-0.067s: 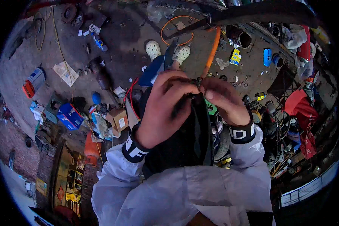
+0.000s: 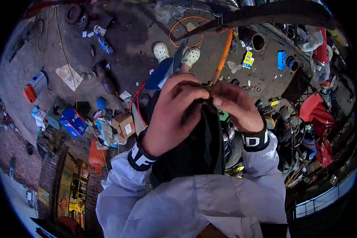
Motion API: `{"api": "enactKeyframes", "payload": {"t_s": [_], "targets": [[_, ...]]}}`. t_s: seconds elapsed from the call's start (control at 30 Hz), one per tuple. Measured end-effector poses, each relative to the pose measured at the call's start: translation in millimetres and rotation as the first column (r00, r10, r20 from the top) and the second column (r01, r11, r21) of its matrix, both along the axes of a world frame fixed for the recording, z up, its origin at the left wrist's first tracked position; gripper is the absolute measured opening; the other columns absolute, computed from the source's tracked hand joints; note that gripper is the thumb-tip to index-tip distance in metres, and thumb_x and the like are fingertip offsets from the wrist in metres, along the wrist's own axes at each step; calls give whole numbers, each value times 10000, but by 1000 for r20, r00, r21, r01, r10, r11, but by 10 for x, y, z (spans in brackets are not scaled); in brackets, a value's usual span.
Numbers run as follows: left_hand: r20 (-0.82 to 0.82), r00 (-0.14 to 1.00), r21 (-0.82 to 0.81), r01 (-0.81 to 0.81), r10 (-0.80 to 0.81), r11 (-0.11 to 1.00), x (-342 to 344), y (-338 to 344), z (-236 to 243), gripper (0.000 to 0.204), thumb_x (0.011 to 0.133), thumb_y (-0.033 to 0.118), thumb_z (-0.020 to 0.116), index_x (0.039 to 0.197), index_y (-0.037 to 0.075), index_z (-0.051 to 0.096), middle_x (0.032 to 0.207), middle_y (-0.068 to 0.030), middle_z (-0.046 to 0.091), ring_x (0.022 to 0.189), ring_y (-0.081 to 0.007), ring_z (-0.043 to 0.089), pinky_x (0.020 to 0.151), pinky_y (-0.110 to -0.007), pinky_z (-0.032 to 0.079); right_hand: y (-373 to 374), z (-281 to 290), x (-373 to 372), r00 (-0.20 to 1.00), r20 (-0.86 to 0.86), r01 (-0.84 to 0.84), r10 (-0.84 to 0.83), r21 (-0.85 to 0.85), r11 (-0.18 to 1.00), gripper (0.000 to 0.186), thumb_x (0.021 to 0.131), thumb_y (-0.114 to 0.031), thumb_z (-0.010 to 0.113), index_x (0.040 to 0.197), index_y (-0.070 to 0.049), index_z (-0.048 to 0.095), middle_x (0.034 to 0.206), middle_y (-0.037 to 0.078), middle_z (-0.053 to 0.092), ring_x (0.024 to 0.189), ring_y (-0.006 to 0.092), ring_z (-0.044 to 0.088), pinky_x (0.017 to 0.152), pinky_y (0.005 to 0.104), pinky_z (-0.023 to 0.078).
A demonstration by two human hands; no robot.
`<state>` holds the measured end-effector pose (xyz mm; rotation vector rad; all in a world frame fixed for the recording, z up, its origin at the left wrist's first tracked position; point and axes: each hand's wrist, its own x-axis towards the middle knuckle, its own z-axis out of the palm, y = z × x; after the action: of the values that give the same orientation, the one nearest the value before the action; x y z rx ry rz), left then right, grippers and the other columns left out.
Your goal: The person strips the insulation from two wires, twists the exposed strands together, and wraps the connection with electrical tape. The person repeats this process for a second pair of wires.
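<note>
Close under the camera, the left hand (image 2: 174,115) and the right hand (image 2: 236,105) meet fingertip to fingertip, both pinching the top edge of a black rubber tyre (image 2: 198,146) that hangs between the forearms, above the littered workshop floor (image 2: 131,39).

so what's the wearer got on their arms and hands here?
Both hands bare, no gloves: left hand, right hand. Loose pale grey-white jacket sleeves cover both forearms, ending in black ribbed cuffs with white lettering. No watch or rings visible.
</note>
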<state>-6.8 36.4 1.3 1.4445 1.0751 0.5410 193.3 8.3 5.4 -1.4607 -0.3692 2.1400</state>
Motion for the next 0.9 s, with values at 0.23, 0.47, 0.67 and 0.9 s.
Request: {"api": "enactKeyframes", "payload": {"t_s": [0.23,0.47,0.67,0.9], "targets": [[-48,994,-155,-101,94,983,-37,44,153,428,734,-74,704,1119,53,565,1142,-117,527,1005,-230,592,836,-317,487,50,44,36,998,-2,-60,60,-113,992,180,856,-182,690,911,-18,639,843,-10,608,772,66,525,695,228,403],[2,990,-466,-126,144,876,-113,61,101,430,739,-63,754,1098,33,538,988,-77,616,954,-131,635,821,-279,507,98,78,-6,993,94,-53,67,-150,987,199,846,-193,705,902,-16,633,789,-5,596,714,78,514,654,234,391],[-115,981,-381,-191,159,905,-58,-8,93,391,731,-74,756,1039,31,541,926,-72,662,925,-143,678,786,-268,534,181,87,32,979,110,-160,173,-117,980,213,847,-187,734,926,-12,641,812,-2,620,749,64,538,671,214,409],[-206,971,-135,-148,119,980,-36,-33,80,265,702,18,734,929,38,599,789,-148,620,772,-339,627,657,-412,493,237,156,-49,967,170,-169,188,-119,978,236,856,-196,743,933,1,638,838,7,651,778,74,583,708,219,453]]}}
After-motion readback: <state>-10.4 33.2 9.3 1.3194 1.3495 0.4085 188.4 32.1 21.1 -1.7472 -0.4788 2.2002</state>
